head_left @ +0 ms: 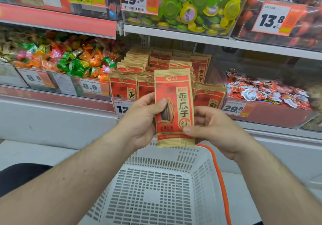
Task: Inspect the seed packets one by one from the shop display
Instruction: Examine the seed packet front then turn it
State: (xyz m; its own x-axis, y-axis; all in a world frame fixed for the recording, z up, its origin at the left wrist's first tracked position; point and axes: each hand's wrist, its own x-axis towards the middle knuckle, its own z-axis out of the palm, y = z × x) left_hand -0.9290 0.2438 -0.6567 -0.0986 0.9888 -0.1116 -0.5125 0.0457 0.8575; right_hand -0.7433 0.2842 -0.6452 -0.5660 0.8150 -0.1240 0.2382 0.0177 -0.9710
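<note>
**One packet up for a look, the rest waiting in the bin**

Both hands on a single seed packet (pixel 174 108), held upright and face-on at chest height. Left hand (pixel 141 118) grips its left edge, thumb laid across the printed seed picture, fingers behind. Right hand (pixel 209 125) pinches the lower right corner, thumb on the front, other fingers curled behind. Packet is red and tan, flat, uncreased.

Step in hand, as I read it: checking the front of this one packet. Next move likely calls for turning it over to read the back, then setting it down and drawing the next from the stack; a light hold should do, since the packet looks thin and limp.

Directly below the hands, a white slotted basket (pixel 156 190) with an orange handle (pixel 220 172); nothing visible in it.

Behind the held packet, the display bin (pixel 270 118) holds more of the same seed packets (pixel 139 64), standing in rows, a price tag (pixel 122 109) partly hidden by the left hand.

Room: shop shelving. Wrapped sweets (pixel 66 59) in the left bin, red-and-white snack cups (pixel 264 90) to the right, green and yellow jelly cups (pixel 191 5) on the shelf above.
</note>
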